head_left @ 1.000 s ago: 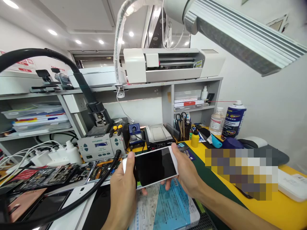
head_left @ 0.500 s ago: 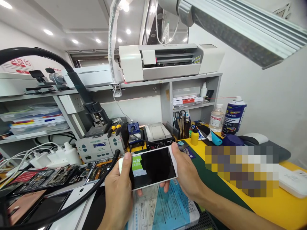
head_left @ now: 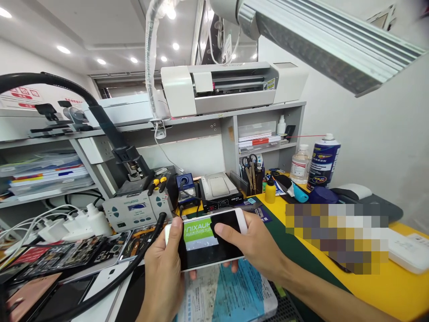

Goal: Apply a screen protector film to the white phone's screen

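White-framed and black-screened, the phone (head_left: 206,246) is held level, long side across, between the person's two hands above a blue-and-white printed pack (head_left: 231,290). The left hand (head_left: 164,264) is clamped on its left end, thumb on top. The right hand (head_left: 259,243) grips the other end, its thumb laid on the dark glass — fingertips of both show below the lower edge. A green band with mirror-reversed lettering appears in the screen.

Under the pack lies a dark green mat (head_left: 311,273) on the yellow surface (head_left: 375,302). Left of the hands are circuit boards (head_left: 80,250) and a black hose (head_left: 134,264); beyond, a grey control unit (head_left: 134,214) — and, farther right, a small yellow bottle (head_left: 270,193).
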Demonstrator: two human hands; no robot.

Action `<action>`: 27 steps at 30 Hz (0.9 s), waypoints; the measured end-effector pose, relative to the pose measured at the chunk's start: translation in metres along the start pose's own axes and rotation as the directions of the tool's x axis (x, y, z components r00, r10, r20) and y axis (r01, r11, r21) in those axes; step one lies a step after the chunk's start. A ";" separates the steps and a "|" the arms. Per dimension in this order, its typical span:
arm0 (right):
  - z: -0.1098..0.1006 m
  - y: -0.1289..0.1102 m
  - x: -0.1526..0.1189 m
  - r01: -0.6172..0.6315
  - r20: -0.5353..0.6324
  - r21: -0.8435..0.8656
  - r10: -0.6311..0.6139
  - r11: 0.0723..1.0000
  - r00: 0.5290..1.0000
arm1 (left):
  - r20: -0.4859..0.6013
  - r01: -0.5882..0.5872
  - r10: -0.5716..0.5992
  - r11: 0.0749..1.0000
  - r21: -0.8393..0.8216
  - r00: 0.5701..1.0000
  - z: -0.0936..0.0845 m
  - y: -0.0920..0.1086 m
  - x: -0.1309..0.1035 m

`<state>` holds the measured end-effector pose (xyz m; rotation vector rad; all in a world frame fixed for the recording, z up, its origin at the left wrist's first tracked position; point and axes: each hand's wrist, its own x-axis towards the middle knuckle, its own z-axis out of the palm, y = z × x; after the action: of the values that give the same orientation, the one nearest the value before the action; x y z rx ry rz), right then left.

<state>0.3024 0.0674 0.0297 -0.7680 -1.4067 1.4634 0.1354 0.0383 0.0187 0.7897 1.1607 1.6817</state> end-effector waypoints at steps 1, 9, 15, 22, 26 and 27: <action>0.000 0.000 0.000 0.002 -0.003 -0.002 -0.002 1.000 1.000 | 0.003 0.003 -0.003 1.000 -0.003 1.000 0.000 0.000 0.000; -0.001 -0.001 -0.002 0.033 0.038 0.029 -0.034 0.999 0.999 | 0.015 0.008 -0.007 1.000 -0.022 1.000 -0.001 0.000 -0.001; 0.003 -0.004 -0.004 0.028 0.037 0.056 -0.030 0.998 0.999 | 0.047 0.000 0.002 0.999 -0.036 0.999 -0.001 0.001 -0.003; 0.002 -0.005 -0.004 0.041 0.051 0.086 -0.045 0.995 0.998 | 0.048 -0.005 0.006 1.000 -0.026 0.999 -0.001 0.002 -0.001; 0.002 -0.005 -0.005 0.044 0.063 0.096 -0.050 0.994 0.997 | 0.043 -0.007 0.008 1.000 -0.021 0.999 -0.001 0.002 -0.002; 0.002 -0.004 -0.005 0.047 0.062 0.099 -0.053 0.994 0.997 | 0.043 -0.008 0.009 1.000 -0.025 0.999 -0.002 0.002 -0.003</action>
<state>0.3031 0.0615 0.0335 -0.6253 -1.3822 1.5181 0.1343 0.0350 0.0203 0.8127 1.1064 1.6753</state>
